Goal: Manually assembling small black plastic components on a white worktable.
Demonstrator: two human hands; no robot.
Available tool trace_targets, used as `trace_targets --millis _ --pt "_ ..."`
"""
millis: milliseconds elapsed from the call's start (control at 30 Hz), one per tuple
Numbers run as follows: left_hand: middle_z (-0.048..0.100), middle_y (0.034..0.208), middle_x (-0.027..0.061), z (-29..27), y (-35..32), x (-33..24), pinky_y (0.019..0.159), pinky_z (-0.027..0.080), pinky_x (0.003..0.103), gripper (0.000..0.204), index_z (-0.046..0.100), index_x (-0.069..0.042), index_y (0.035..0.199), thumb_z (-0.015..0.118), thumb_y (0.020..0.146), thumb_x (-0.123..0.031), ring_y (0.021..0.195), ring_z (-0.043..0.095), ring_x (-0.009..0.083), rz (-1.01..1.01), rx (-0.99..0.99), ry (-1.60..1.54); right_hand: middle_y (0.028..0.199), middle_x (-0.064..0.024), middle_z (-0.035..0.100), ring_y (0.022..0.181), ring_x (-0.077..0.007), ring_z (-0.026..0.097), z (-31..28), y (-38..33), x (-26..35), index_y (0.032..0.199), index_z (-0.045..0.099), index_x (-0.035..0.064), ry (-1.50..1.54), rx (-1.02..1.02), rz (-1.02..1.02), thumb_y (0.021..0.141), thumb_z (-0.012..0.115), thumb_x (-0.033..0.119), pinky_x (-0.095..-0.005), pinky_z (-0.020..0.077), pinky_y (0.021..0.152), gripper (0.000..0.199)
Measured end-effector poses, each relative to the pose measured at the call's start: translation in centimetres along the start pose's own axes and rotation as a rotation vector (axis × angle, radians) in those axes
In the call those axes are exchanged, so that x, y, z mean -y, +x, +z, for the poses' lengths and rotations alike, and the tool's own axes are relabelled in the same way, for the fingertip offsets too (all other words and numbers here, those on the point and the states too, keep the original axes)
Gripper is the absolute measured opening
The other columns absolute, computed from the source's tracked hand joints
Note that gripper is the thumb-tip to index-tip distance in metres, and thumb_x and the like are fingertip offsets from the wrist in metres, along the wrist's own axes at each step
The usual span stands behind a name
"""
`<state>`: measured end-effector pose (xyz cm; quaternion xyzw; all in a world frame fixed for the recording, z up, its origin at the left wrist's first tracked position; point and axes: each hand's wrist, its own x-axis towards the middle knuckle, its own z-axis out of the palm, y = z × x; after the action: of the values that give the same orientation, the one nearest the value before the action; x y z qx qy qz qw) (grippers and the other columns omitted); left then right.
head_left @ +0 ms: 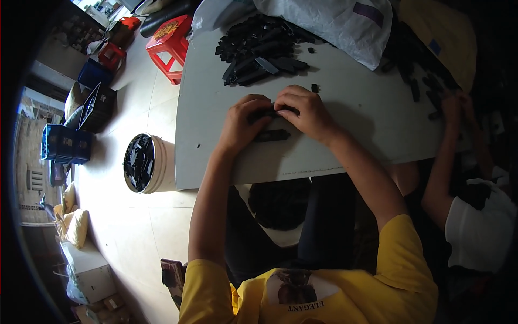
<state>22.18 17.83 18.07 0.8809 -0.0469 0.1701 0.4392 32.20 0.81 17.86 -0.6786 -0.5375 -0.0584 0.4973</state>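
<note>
My left hand (244,123) and my right hand (306,114) meet over the white table (210,156). Between them, the fingers of both are closed on a dark elongated piece (273,112), mostly hidden by the fingertips. A flat black plastic piece (273,135) lies on the tabletop just below my left hand's fingers. Beyond my hands is a heap of long black plastic pieces (256,51). Two small black bits, one (315,87) just past my right hand and another (311,50) farther back, lie apart from the heap.
White plastic bags (345,27) cover the table's far side. At the right, another person's hands (456,108) are near more black pieces (415,89). A bucket (157,164) of black parts stands left of the table; a red stool (171,46) is beyond. Another filled container (280,205) sits between my legs.
</note>
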Motion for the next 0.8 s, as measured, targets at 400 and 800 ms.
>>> trace_targets --millis 400,800 --pt "0.063 0.106 0.0083 -0.1 0.0 0.0 0.085 0.05 0.03 0.03 0.067 -0.002 0.101 0.068 0.072 0.006 0.097 0.063 0.0209 -0.044 0.026 -0.025 0.087 -0.0091 0.066 0.078 -0.0211 0.063 -1.0 0.4 0.0 0.084 0.065 -0.0001 -0.02 0.084 0.054 0.076 0.07 0.0 -0.0308 0.0499 0.069 0.009" --pt "0.064 0.106 0.0085 0.2 0.0 0.2 0.085 0.051 0.031 0.031 0.067 -0.001 0.099 0.069 0.07 0.007 0.096 0.064 0.0228 -0.036 0.013 -0.075 0.073 -0.016 0.065 0.069 -0.0269 0.064 -1.7 5.4 1.7 0.079 0.066 -0.0009 -0.329 0.561 0.303 0.074 0.07 0.005 -0.035 0.0501 0.066 0.009"
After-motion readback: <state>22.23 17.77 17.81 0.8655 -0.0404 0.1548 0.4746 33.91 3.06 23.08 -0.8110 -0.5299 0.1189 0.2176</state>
